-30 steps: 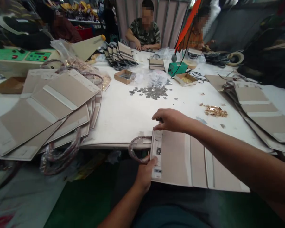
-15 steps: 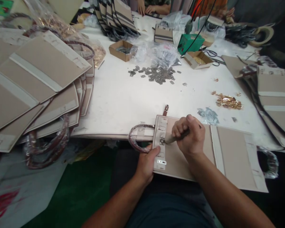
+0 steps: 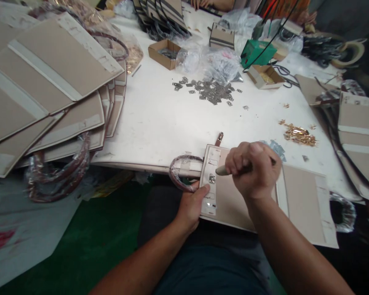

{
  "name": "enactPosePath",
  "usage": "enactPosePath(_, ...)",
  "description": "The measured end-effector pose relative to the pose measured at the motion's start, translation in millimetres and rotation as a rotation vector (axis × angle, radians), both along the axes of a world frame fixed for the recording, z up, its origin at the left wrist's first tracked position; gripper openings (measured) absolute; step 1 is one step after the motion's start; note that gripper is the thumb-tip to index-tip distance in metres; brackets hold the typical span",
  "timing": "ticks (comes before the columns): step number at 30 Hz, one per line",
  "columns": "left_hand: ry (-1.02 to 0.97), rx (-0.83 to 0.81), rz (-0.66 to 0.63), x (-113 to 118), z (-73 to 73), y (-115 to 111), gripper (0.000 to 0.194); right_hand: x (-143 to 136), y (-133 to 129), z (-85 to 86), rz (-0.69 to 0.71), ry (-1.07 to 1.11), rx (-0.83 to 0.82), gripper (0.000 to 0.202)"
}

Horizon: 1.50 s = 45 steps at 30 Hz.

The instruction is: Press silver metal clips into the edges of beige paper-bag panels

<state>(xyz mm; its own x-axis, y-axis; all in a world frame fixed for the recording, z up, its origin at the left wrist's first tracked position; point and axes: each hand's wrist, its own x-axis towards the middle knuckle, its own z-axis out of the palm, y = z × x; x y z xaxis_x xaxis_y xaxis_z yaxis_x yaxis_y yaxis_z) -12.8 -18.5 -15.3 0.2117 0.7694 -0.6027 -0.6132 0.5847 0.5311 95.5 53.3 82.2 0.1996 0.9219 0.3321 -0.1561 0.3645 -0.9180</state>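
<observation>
A beige bag panel (image 3: 306, 196) with pale strips lies at the table's front edge, partly over my lap. My left hand (image 3: 192, 205) grips its left end, thumb on top beside a wrapped loop handle (image 3: 172, 172). My right hand (image 3: 253, 168) is closed around a tool (image 3: 222, 170) with a blunt greyish tip, held over the panel. Just left of the tip, a small square metal plate (image 3: 212, 178) sits on the pale strip. A shiny metal piece (image 3: 211, 205) lies lower on that strip. A brown strap with a metal end (image 3: 219, 138) sticks out beyond the panel.
Stacked panels (image 3: 61, 61) fill the left; more panels (image 3: 358, 143) lie right. Metal plates (image 3: 215, 92), gold fasteners (image 3: 301, 135) and pale plates (image 3: 275, 149) are on the table (image 3: 147, 127). Behind are cardboard boxes (image 3: 162, 55), plastic bags (image 3: 221, 63), a green device (image 3: 257, 53) and another person's hands (image 3: 201, 4).
My right hand and the tool have moved right and up, and the tool's tip is farther from the metal plate. My left hand keeps its grip. The whole view has shifted slightly.
</observation>
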Motion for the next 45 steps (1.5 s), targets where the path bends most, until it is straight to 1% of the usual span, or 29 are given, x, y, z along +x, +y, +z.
enactPosePath(2, 0.006, 0.011, -0.013, 0.2, -1.2, -0.3, 0.047, -4.5, 1.5, 15.0, 0.038, -0.069, 0.076, 0.045)
enactPosePath(3, 0.01, 0.02, -0.015, 0.3, -1.5, -0.4, 0.046, -7.1, 2.3, 17.6, 0.063, -0.103, 0.1, 0.046)
enactPosePath(4, 0.013, 0.033, -0.008, 0.3, -1.7, -0.6, 0.045, -9.4, 2.6, 16.5, 0.101, -0.152, 0.104, 0.047)
enactPosePath(7, 0.0, 0.069, 0.031, 0.3, -1.7, -1.1, 0.04, -9.3, -0.5, -1.4, 0.222, -0.366, 0.014, 0.051)
enactPosePath(9, -0.017, 0.065, 0.025, 0.0, -1.8, -1.3, 0.039, -1.7, -5.2, -11.0, 0.242, -0.433, -0.043, 0.05)
enactPosePath(10, -0.022, 0.056, 0.013, -0.1, -2.0, -1.3, 0.04, 3.1, -7.7, -11.8, 0.224, -0.411, -0.037, 0.049)
enactPosePath(12, -0.016, 0.042, -0.011, -0.2, -2.4, -1.1, 0.043, 11.1, -11.7, -6.8, 0.166, -0.29, 0.043, 0.045)
enactPosePath(14, 0.001, 0.041, -0.01, 0.1, -2.2, -0.7, 0.044, 14.0, -13.0, -1.2, 0.136, -0.178, 0.122, 0.042)
enactPosePath(15, 0.011, 0.039, -0.003, 0.4, -1.8, -0.4, 0.043, 13.6, -12.4, -1.3, 0.119, -0.146, 0.138, 0.041)
enactPosePath(16, 0.021, 0.034, 0.005, 0.8, -1.1, -0.2, 0.042, 12.5, -11.3, -3.9, 0.106, -0.13, 0.123, 0.041)
enactPosePath(19, 0.025, 0.027, 0.017, 1.9, 0.8, 0.1, 0.04, 9.6, -6.1, -19.5, 0.074, -0.109, -0.009, 0.042)
enactPosePath(21, 0.02, 0.03, 0.012, 2.4, 0.7, -0.2, 0.042, 10.9, -4.1, -25.2, 0.088, -0.118, -0.061, 0.042)
enactPosePath(25, 0.031, 0.034, 0.01, 2.8, -2.6, -1.8, 0.043, 12.9, -7.7, -18.2, 0.046, -0.124, 0.051, 0.044)
enactPosePath(27, 0.043, 0.038, 0.013, 2.8, -3.2, -2.4, 0.042, 9.9, -10.3, -17.1, 0.054, -0.154, 0.029, 0.046)
enactPosePath(30, 0.067, 0.047, 0.014, 2.1, -0.2, -2.4, 0.039, 9.7, -11.5, -19.7, 0.126, -0.277, -0.129, 0.046)
enactPosePath(32, 0.082, 0.056, 0.003, 1.2, 3.8, -3.1, 0.04, 20.1, -10.5, -17.7, 0.165, -0.359, -0.221, 0.047)
enactPosePath(34, 0.092, 0.068, -0.013, 0.7, 7.6, -5.8, 0.042, 39.0, -9.7, -12.5, 0.142, -0.48, -0.309, 0.048)
enactPosePath(35, 0.096, 0.072, -0.023, 1.0, 9.0, -8.0, 0.043, 49.7, -9.7, -10.4, 0.101, -0.567, -0.35, 0.046)
enactPosePath(37, 0.101, 0.064, -0.039, 2.7, 10.5, -13.2, 0.047, 68.6, -10.3, -10.8, 0.031, -0.785, -0.413, 0.035)
enactPosePath(39, 0.1, 0.05, -0.036, 5.8, 10.4, -17.8, 0.049, 79.0, -11.1, -18.4, 0.028, -0.996, -0.452, 0.018)
enactPosePath(40, 0.1, 0.044, -0.029, 7.6, 9.9, -19.2, 0.05, 80.3, -11.3, -24.0, 0.041, -1.078, -0.469, 0.016)
enactPosePath(41, 0.102, 0.041, -0.022, 9.4, 9.3, -20.0, 0.05, 79.1, -11.2, -29.8, 0.042, -1.149, -0.481, 0.017)
enactPosePath(43, 0.117, 0.039, -0.02, 11.2, 7.6, -19.8, 0.051, 71.9, -9.8, -39.4, -0.001, -1.265, -0.484, 0.02)
enactPosePath(45, 0.151, 0.031, -0.042, 8.4, 5.6, -19.5, 0.051, 62.8, -6.8, -44.4, -0.048, -1.335, -0.47, 0.022)
